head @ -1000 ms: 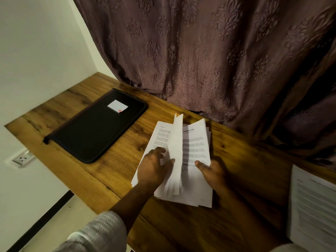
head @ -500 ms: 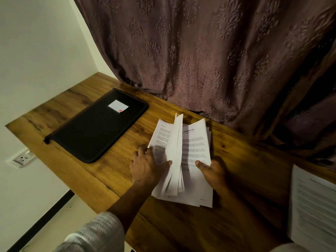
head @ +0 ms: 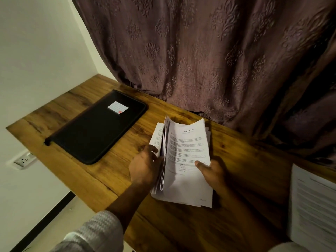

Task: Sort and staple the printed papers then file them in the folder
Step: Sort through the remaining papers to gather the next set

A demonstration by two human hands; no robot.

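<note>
Wooden desk (head: 245, 171): holds a black folder (head: 96, 130), lying flat and closed, with a white label (head: 117, 107) on its cover; its contents cannot be seen.
Papers (head: 187, 160): a printed stack just right of the folder, not touching it, with the sheets on the folder side lifted on edge.
Left hand (head: 145, 168): on the stack's folder side, fingers curled round the lifted sheets, grasping them.
Right hand (head: 212, 171): on the side away from the folder, thumb pressing the top page, fingers under the edge, gripping the stack.
Second pile (head: 312, 206): printed sheets far right of the folder.
Curtain (head: 218, 51): hangs behind the folder.
</note>
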